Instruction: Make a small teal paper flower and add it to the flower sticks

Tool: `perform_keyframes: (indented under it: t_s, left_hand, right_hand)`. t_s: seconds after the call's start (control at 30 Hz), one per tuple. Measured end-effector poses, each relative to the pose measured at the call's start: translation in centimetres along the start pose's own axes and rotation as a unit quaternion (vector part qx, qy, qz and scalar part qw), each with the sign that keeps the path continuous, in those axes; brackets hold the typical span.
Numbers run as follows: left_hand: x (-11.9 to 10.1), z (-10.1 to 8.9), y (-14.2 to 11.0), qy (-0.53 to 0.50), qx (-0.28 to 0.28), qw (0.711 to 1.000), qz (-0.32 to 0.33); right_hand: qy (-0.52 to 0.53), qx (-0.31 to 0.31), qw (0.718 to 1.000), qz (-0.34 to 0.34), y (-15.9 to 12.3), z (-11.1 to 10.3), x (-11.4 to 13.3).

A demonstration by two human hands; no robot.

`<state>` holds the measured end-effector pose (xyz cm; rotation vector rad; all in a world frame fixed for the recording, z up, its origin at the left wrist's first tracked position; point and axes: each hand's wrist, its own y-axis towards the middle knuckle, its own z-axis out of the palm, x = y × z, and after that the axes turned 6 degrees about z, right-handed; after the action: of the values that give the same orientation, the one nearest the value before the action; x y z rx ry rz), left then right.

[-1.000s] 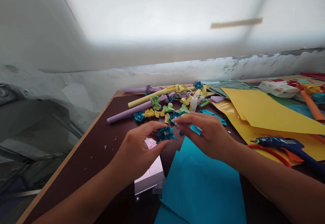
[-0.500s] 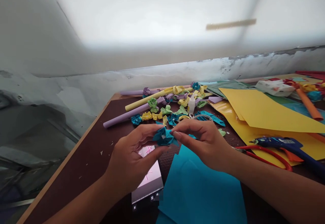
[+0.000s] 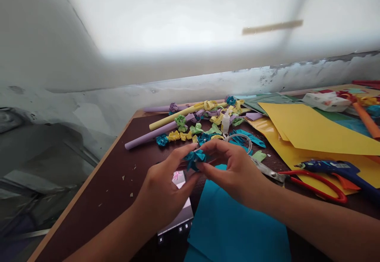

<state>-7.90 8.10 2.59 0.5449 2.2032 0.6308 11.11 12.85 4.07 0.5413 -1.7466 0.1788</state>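
Between my two hands, above the table, is a small blue folded paper flower (image 3: pixel 196 157). My left hand (image 3: pixel 168 187) grips its left side, thumb below and fingers above. On the other side, my right hand (image 3: pixel 230 169) pinches it with thumb and fingertips. Parts of the flower are hidden by the fingers. Beneath my left hand lies a phone (image 3: pixel 185 212) with a lit screen, partly covered. Blue paper sheets (image 3: pixel 237 222) lie under my right hand and forearm.
Behind my hands are paper tubes (image 3: pixel 151 134), crumpled paper flowers (image 3: pixel 180 122), a glue bottle (image 3: pixel 225 123) and a tape roll (image 3: pixel 247 141). To the right lie red-handled scissors (image 3: pixel 320 182), a blue glue gun (image 3: pixel 329 167) and yellow sheets (image 3: pixel 320 129). A wall stands behind the table.
The blue paper flower has been turned between my fingers. My right hand has shifted left and closed more around it, and my left hand has moved slightly right.
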Motion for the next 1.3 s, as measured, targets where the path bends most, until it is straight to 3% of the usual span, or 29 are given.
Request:
perform_keyframes:
  t_s: [0.13, 0.27, 0.43, 0.63, 0.7, 0.83, 1.0, 1.3]
  left_hand:
    - [-0.5, 0.3, 0.0, -0.089, 0.044, 0.995, -0.024]
    - [-0.4, 0.2, 0.0, -0.147, 0.002, 0.988, -0.050]
    - [-0.5, 0.2, 0.1, -0.196, -0.028, 0.979, -0.059]
    - [-1.2, 0.0, 0.3, -0.189, -0.048, 0.977, -0.088]
    - [-1.3, 0.0, 0.3, -0.181, -0.059, 0.976, -0.102]
    - [-1.3, 0.3, 0.3, -0.194, -0.063, 0.973, -0.108]
    - [-1.1, 0.5, 0.2, -0.223, -0.042, 0.967, -0.117]
    - [-1.2, 0.6, 0.0, -0.227, -0.020, 0.967, -0.118]
  right_hand:
    - [-0.124, -0.064, 0.986, -0.085, -0.2, -0.2, 0.0]
    - [-0.232, -0.068, 0.954, -0.177, -0.4, -0.9, 0.3]
    - [-0.242, -0.027, 0.946, -0.213, -0.6, -1.1, 0.3]
    - [-0.277, -0.053, 0.937, -0.205, -0.8, -1.0, -0.1]
    - [-0.310, -0.067, 0.915, -0.248, -0.9, -1.0, 0.0]
    - [-0.411, -0.096, 0.840, -0.342, -1.2, -1.1, 0.4]
    - [-0.461, -0.104, 0.803, -0.362, -1.5, -1.1, 0.9]
    - [-0.485, -0.097, 0.790, -0.362, -1.6, -1.2, 1.2]
